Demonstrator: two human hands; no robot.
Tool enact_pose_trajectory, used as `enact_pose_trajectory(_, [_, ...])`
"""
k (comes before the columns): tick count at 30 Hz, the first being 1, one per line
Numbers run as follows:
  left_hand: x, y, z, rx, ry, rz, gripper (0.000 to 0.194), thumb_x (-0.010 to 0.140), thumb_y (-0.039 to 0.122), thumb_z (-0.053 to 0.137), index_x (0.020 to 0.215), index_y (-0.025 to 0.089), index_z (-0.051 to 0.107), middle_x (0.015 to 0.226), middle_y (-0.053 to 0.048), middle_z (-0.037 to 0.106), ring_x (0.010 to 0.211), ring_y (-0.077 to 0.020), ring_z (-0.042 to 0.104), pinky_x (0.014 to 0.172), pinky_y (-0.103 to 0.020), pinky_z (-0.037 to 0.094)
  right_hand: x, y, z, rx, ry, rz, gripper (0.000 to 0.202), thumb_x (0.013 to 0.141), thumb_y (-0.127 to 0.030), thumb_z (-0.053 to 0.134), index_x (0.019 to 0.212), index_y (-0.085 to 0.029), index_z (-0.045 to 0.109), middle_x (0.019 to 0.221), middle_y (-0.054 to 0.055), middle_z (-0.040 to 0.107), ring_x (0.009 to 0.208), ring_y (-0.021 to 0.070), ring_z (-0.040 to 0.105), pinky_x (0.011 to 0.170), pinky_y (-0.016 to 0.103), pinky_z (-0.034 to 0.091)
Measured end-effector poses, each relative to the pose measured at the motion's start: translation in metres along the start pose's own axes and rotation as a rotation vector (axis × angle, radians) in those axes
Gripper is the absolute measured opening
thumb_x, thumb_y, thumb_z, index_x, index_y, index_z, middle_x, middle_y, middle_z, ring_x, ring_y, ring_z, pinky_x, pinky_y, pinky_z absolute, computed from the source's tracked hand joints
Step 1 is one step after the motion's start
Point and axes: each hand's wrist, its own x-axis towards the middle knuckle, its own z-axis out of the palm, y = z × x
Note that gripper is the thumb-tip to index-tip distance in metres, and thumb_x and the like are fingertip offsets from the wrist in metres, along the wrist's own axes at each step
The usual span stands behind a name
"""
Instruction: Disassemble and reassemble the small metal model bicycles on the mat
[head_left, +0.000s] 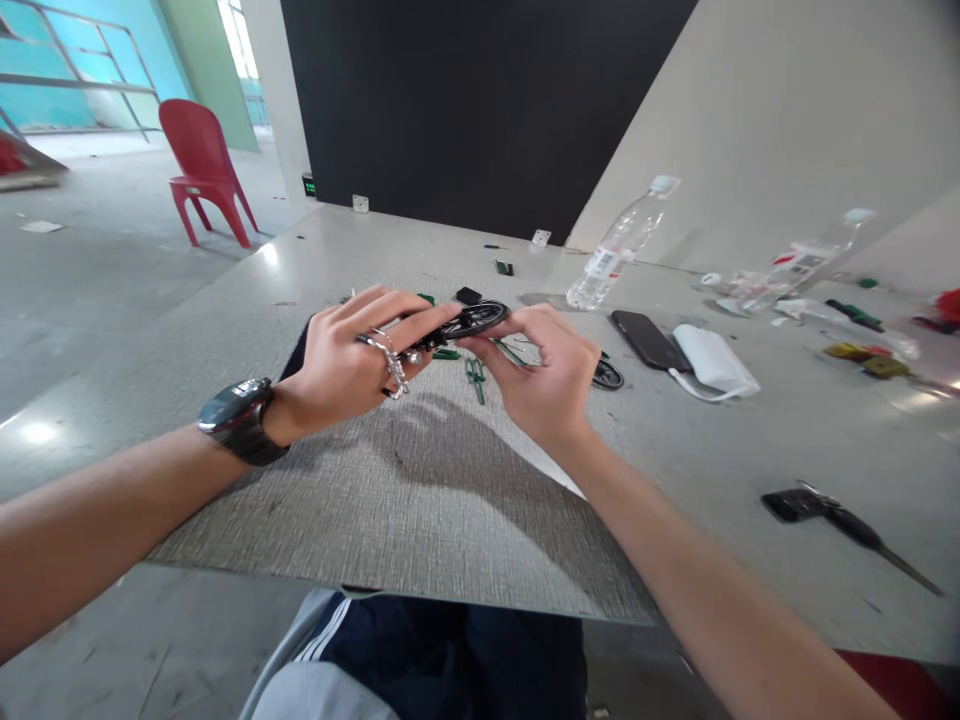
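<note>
Above the table [360, 510], both hands hold a small black spoked wheel [484, 318], like one from a miniature bicycle. My left hand [356, 345] is closed round black and silver parts [394, 368] joined to or lying against the wheel; I cannot tell which. Its fingers hide much of them. Thumb and fingers of my right hand [551, 365] pinch the wheel's right edge. Just beneath lie thin green frame pieces [476, 378]. A second spoked wheel [607, 374] rests on the table, partly behind my right hand.
Farther right are a dark phone [646, 338], a white power bank [712, 360] with a cable, and two clear bottles [619, 245]. A black-handled tool [851, 522] lies near my right forearm. Beyond the table's left edge stands a red chair [202, 165].
</note>
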Motion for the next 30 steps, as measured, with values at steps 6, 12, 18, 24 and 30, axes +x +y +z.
enact_pose_trajectory(6, [-0.0014, 0.0002, 0.0018, -0.001, 0.01, -0.002, 0.044, 0.099, 0.025, 0.061, 0.142, 0.033, 0.06, 0.117, -0.005, 0.073, 0.099, -0.021, 0.071, 0.087, -0.037, 0.061, -0.0003, -0.0015, 0.0004, 0.034, 0.001, 0.0, 0.01, 0.089, -0.027, 0.078, 0.081, -0.025, 0.071, 0.08, 0.0, 0.075, 0.075, 0.0188, 0.068, 0.073, 0.034, 0.051])
enact_pose_trajectory(12, [-0.0022, 0.0003, 0.0025, -0.029, 0.011, -0.005, 0.044, 0.099, 0.026, 0.06, 0.143, 0.032, 0.059, 0.118, -0.006, 0.073, 0.102, -0.0216, 0.071, 0.09, -0.038, 0.06, 0.0001, -0.0039, 0.0004, 0.103, -0.024, 0.07, 0.008, 0.085, -0.023, 0.081, 0.083, -0.024, 0.073, 0.081, -0.001, 0.075, 0.074, 0.018, 0.068, 0.072, 0.033, 0.052])
enact_pose_trajectory(18, [-0.0027, -0.001, 0.0027, -0.016, 0.012, -0.009, 0.043, 0.099, 0.026, 0.061, 0.142, 0.032, 0.06, 0.116, -0.006, 0.073, 0.1, -0.0214, 0.071, 0.088, -0.038, 0.06, -0.0006, -0.0044, 0.001, 0.108, -0.033, 0.106, 0.007, 0.085, -0.024, 0.081, 0.08, -0.026, 0.075, 0.081, -0.001, 0.076, 0.076, 0.0181, 0.068, 0.075, 0.034, 0.054])
enact_pose_trajectory(24, [-0.0036, -0.0029, 0.0035, -0.01, 0.02, -0.01, 0.043, 0.098, 0.026, 0.061, 0.141, 0.032, 0.061, 0.117, -0.006, 0.072, 0.099, -0.0209, 0.07, 0.088, -0.037, 0.06, -0.0016, -0.0034, 0.0043, 0.314, -0.112, 0.263, 0.007, 0.087, -0.03, 0.078, 0.084, -0.024, 0.076, 0.081, -0.001, 0.076, 0.076, 0.017, 0.07, 0.074, 0.033, 0.058])
enact_pose_trajectory(30, [-0.0031, -0.0024, 0.0027, -0.028, 0.006, -0.041, 0.039, 0.098, 0.029, 0.062, 0.137, 0.031, 0.064, 0.118, -0.007, 0.073, 0.099, -0.0212, 0.07, 0.09, -0.037, 0.059, -0.0014, 0.0013, 0.0082, 0.514, -0.159, 0.329, 0.021, 0.086, -0.043, 0.08, 0.083, -0.023, 0.074, 0.081, 0.0, 0.075, 0.077, 0.0164, 0.07, 0.073, 0.034, 0.061])
